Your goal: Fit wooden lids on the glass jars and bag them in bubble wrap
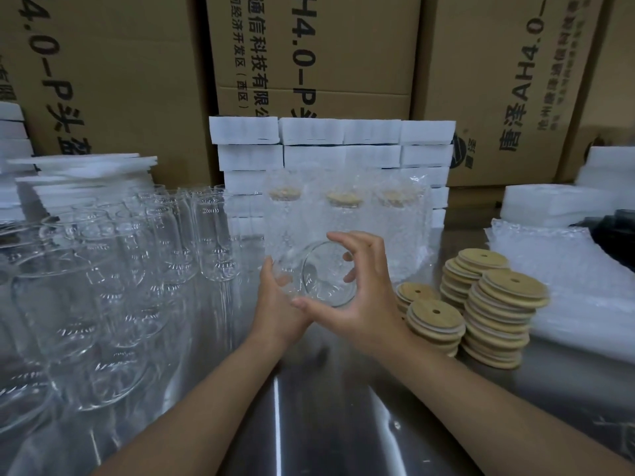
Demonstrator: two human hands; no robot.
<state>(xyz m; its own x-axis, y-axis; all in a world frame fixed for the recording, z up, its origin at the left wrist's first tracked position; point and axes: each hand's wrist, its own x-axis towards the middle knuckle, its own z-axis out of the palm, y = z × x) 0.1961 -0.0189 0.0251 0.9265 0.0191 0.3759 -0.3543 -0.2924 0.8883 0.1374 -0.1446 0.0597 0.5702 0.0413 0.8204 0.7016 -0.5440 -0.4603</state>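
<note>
A glass jar [326,280] is held tipped above the steel table [326,424], its open mouth toward the camera. The left hand [278,304] grips its body. The right hand [367,297] curls its fingers [357,240] over the rim, thumb beneath. Stacked wooden lids [498,321] stand near, to the right.

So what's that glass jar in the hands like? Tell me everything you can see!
The glass jar is clear and round, with no lid on yet. It is tipped over so its open mouth faces the camera, and it looks empty. The left hand grips its body from the left, while the right hand curls its fingers and thumb round the rim. It is held up over the shiny metal table, in front of three bubble-wrapped jars.
</note>
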